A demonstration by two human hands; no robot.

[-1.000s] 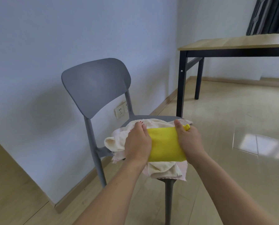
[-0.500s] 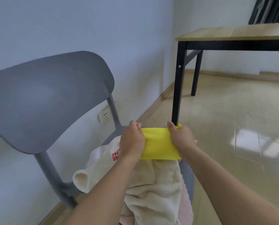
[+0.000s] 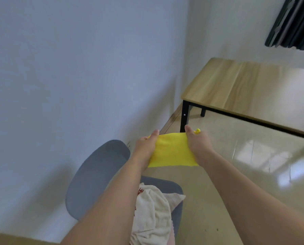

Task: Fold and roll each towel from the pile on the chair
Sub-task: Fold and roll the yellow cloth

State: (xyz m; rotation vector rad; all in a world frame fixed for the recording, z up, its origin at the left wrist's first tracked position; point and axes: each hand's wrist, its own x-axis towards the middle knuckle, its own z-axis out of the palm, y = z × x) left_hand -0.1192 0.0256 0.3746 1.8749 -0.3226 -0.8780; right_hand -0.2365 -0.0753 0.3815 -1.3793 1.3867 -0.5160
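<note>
Pale blue-grey wall (image 3: 73, 71): fills the upper left and centre of the frame, meeting a white wall at a corner in the upper right.

Glossy beige floor (image 3: 245, 165): lower right, with bright window reflections.

Wooden-topped table (image 3: 250, 89): right of centre, black metal frame and legs, standing on the floor near the corner.

Grey plastic chair (image 3: 94, 175): lower left of centre, curved backrest toward the wall, seat partly covered.

Pile of towels (image 3: 153, 214): bottom centre, on the chair seat; cream terry cloth on top with red lettering at its left edge, a pink edge showing lower right; partly hidden behind the left forearm.

Dark curtain (image 3: 292, 23): upper right corner, hanging folds, lower hem visible.

Yellow towel (image 3: 172, 151): centre of the frame, folded into a flat band, stretched level between both hands, lifted clear above the chair and pile, touching neither.

Left hand (image 3: 146, 145): centre, closed around the towel's left end, thumb up along the top edge.

Right hand (image 3: 199, 144): centre, closed around the towel's right end, thumb up, a small yellow corner poking out beyond the knuckles.
</note>
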